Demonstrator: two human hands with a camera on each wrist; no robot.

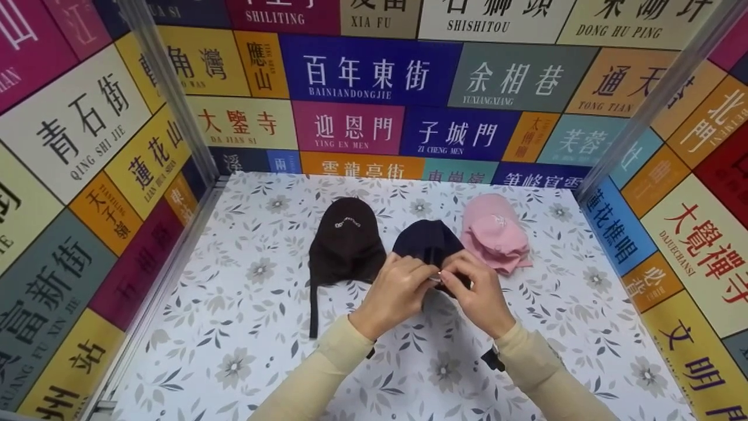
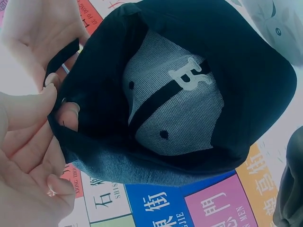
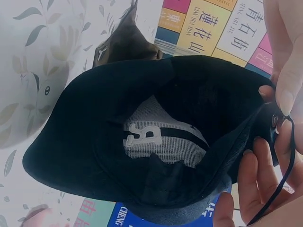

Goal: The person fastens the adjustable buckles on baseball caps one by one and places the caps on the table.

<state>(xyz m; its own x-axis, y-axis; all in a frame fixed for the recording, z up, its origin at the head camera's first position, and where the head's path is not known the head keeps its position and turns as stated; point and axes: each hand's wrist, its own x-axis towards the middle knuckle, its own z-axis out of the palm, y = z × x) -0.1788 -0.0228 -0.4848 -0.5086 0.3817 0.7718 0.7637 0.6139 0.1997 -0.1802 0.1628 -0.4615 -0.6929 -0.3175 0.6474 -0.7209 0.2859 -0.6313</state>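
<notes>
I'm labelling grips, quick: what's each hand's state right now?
Left hand: closed, pinching the navy baseball cap at its back strap.
Right hand: closed, also pinching at that strap.

The head camera looks forward and down from up there, over the hands [image 1: 394, 295] [image 1: 479, 292] and counter [image 1: 193, 351] to the back wall [image 1: 368, 70]. The wrist cameras sit close in, peering into the dark cap [image 1: 426, 235]; behind it, the left catches that back wall, the right also the side wall [image 3: 201, 28]. Both share the white letter [image 2: 190, 84] inside.

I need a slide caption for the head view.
Left hand and right hand hold a navy cap between a brown cap and a pink cap, flowered surface below.
</notes>
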